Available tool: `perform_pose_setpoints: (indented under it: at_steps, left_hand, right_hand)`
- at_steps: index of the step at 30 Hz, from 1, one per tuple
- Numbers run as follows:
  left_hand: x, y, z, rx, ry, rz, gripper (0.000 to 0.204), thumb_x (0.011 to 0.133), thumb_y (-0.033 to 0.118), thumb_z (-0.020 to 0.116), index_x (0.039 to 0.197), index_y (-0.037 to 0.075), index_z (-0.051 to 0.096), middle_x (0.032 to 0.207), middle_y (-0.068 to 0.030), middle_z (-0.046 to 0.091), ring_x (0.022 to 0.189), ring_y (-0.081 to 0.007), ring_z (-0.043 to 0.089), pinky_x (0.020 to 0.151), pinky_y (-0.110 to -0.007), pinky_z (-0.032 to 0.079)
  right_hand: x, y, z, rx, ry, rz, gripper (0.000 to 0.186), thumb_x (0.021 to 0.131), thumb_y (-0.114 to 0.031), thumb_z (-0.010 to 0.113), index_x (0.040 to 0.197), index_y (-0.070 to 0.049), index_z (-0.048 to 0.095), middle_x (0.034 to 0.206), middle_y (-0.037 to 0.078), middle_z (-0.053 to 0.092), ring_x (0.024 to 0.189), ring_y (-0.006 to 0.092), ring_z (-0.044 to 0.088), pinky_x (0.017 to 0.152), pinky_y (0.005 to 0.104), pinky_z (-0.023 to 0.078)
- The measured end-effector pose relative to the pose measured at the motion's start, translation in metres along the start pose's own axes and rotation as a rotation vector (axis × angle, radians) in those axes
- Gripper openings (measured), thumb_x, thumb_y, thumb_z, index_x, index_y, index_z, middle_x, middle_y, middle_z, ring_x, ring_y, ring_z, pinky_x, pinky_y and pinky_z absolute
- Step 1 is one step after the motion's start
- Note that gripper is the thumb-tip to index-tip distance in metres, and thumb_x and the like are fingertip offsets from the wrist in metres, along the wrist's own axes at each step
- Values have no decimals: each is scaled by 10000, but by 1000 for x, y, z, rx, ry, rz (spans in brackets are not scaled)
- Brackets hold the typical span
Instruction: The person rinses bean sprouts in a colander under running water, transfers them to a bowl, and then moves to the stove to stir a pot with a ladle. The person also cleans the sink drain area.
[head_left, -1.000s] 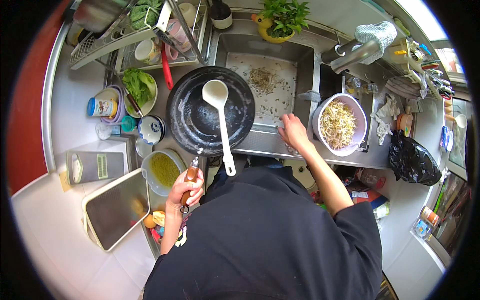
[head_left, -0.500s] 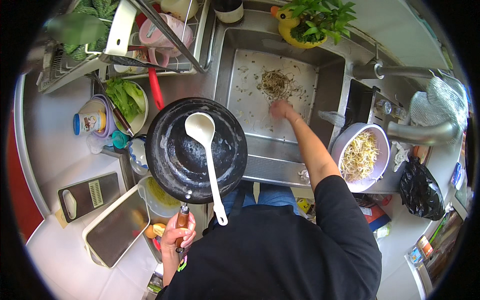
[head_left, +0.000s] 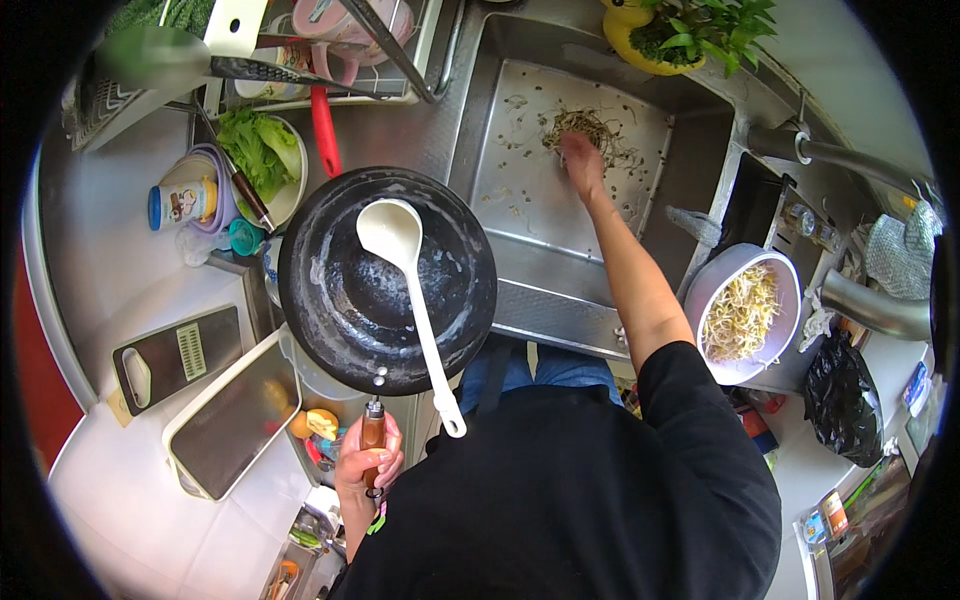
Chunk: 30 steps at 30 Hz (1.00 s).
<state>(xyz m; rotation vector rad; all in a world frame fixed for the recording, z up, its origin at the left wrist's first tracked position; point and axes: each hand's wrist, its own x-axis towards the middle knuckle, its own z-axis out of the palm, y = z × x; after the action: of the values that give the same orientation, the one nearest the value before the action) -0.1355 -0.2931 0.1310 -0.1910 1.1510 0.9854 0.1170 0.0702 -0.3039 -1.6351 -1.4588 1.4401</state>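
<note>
My left hand (head_left: 368, 460) is wrapped round the wooden handle (head_left: 373, 435) of a black wok (head_left: 350, 300). The wok hangs level at the sink's left front corner. A white ladle (head_left: 388, 232) lies in it, its handle sticking out over the near rim. Inside the metal sink (head_left: 525, 230), my right hand (head_left: 582, 165) is at a small heap of brownish sprout scraps (head_left: 615, 145). Its fingertips are hidden or blurred, so their grip does not show. Bits of husk lie scattered on the sink floor.
A pale bowl of bean sprouts (head_left: 740, 315) stands right of the sink. A yellow duck planter (head_left: 655, 45) is behind it. Left are a dish rack (head_left: 395, 60), a bowl of lettuce (head_left: 262, 150), a grater (head_left: 180, 358) and a tray (head_left: 235, 420). A black bag (head_left: 842, 400) lies right.
My right hand has moved farther into the sink, onto the scraps. The view has shifted a little; my left hand still holds the wok with the ladle in it.
</note>
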Motion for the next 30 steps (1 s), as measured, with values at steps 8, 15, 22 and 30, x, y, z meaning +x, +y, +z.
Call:
perform_pose_setpoints:
  at_steps: [8,15,22,30]
  left_hand:
    - [-5,-10,-1,-66,17,1,340,776,34,685,1055,-34,503,606,-71,439,353,-136,392,328,-265,321]
    - [-3,-13,-2,-81,14,22,343,782,39,687,1061,-37,503,604,-70,441,364,-134,401,328,-263,328]
    - [-1,-14,3,-79,28,19,342,785,39,689,1063,-36,504,607,-76,451,365,-135,399,330,-268,331]
    - [1,-11,2,-57,43,-2,342,773,40,687,1054,-35,508,598,-76,439,353,-130,377,325,-261,315]
  right_hand:
    - [-70,-13,102,504,-693,614,330,917,-170,632,1237,-93,610,1048,40,698,904,182,665,769,307,532]
    - [22,-33,46,899,-52,239,344,955,-115,565,1297,-85,566,1134,66,679,1033,171,631,918,346,500]
    - [35,-58,114,854,-130,410,414,929,-15,535,1340,-67,529,1144,84,677,1023,216,655,914,337,514]
    - [2,-8,31,987,-135,157,386,915,-79,557,1297,-133,567,1055,42,687,979,172,653,768,309,499]
